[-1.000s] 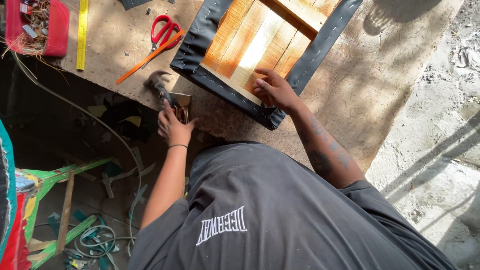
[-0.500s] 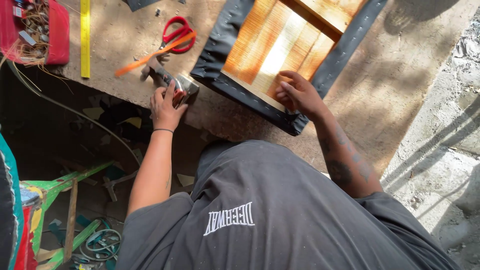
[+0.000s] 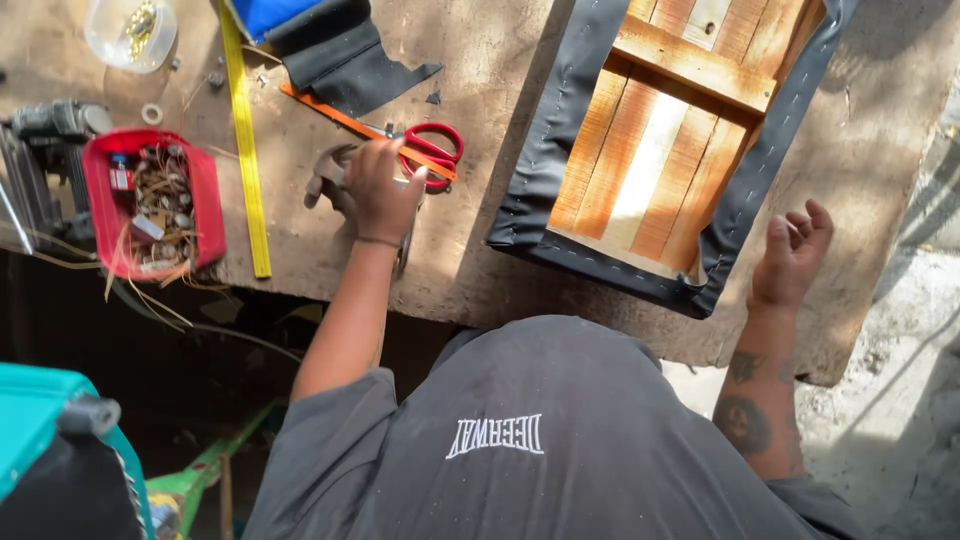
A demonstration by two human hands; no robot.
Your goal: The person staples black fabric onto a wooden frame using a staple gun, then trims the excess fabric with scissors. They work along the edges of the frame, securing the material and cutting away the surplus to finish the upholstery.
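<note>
L hand point(image 3: 378, 190) on stapler point(image 3: 335, 180) | R hand point(image 3: 792, 255) open by frame point(image 3: 660, 150)

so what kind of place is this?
Probably an informal upholstery or furniture-repair workshop. A wooden seat frame wrapped in black stapled material lies on a rough workbench, with red-handled scissors, a yellow ruler and a red tray of small parts by the left hand.

Dark grey short-sleeved shirt with white lettering, thin wristband on left wrist, tattooed right forearm.
</note>
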